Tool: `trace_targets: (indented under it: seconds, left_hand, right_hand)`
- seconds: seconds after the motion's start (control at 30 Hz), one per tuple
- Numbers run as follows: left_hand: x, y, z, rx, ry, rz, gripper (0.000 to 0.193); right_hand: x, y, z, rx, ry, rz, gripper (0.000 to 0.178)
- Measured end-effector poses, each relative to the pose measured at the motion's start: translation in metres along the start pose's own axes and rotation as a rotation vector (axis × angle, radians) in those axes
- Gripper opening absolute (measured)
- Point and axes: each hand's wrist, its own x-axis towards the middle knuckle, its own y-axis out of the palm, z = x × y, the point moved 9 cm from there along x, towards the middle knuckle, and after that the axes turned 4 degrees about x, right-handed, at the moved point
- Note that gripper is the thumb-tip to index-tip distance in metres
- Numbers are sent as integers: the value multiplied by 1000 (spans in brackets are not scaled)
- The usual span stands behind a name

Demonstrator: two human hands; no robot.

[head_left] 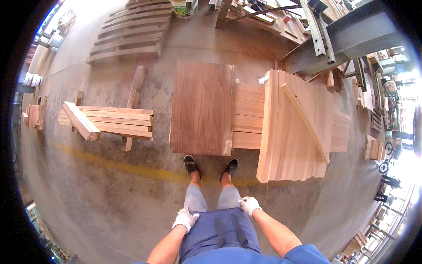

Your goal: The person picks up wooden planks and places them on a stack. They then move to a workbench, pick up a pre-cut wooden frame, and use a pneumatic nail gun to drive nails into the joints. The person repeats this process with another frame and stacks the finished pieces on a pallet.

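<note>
White-gloved, my left hand (185,218) is closed at the left edge of the dark blue apron (206,233), beside my thigh. My right hand (249,205), also gloved, has its fingers curled at the apron's right corner. The apron's lower edge spans between the two hands. Ahead of my feet lies a wide dark brown wood panel (202,110). Its right side rests over a stack of light boards (249,116). Further right on that stack, a pile of pale planks (294,132) carries one narrow strip (305,123) lying diagonally across it. Neither hand touches the wood.
To the left, light timber pieces (127,122) lie on cross bearers, with one short beam (82,121) slanted on top. A slatted pallet (129,33) and a bucket (184,9) stand beyond. A grey steel beam (347,37) juts in at upper right. A yellow line (118,165) crosses the floor.
</note>
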Motion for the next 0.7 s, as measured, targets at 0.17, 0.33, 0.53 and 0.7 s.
trace_targets:
  seconds: [0.17, 0.33, 0.53, 0.7]
  left_hand:
    - [22, 7, -10, 39, -10, -35, 99]
    - [39, 10, -17, 123, -69, -58, 111]
    - [53, 5, -27, 110, -95, -108, 115]
    - [64, -4, -24, 147, -81, -182, 115]
  right_hand:
    - [69, 5, 25, 111, 60, 31, 38]
    - [144, 9, 54, 286, 119, 42, 33]
    - [175, -19, 116, 570, 307, 23, 64]
    - [231, -21, 108, 577, 249, -135, 44]
